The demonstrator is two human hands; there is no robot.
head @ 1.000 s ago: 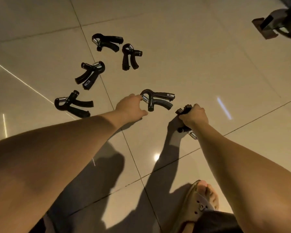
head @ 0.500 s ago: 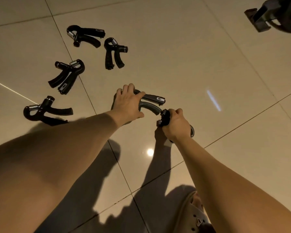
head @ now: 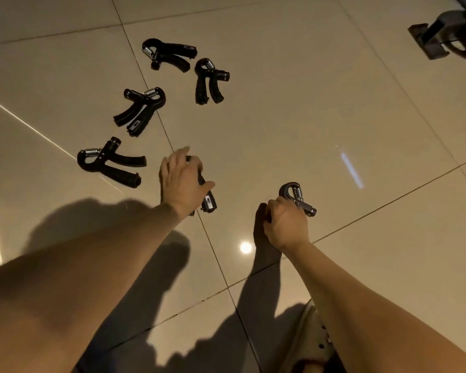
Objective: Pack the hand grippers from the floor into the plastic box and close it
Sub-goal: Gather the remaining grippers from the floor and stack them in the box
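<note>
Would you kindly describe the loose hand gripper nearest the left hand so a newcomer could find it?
On the tiled floor, four loose grippers curve away from the left hand. This hand gripper is the nearest, just left of that hand; unlike its neighbour, its handles splay rightward.

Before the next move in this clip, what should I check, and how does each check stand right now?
1. Right hand has a firm hold: ok. Its fingers are curled round the handles of one gripper, spring end sticking out.
2. Left hand has a hold: ok. Thumb and fingers pinch a second gripper, mostly hidden under the hand.
3. Both held grippers are off the floor: cannot tell.
4. Floor is cleared: not ok. Four loose grippers lie beyond the left hand.
5. Plastic box is in sight: not ok. It is not in view.
</note>
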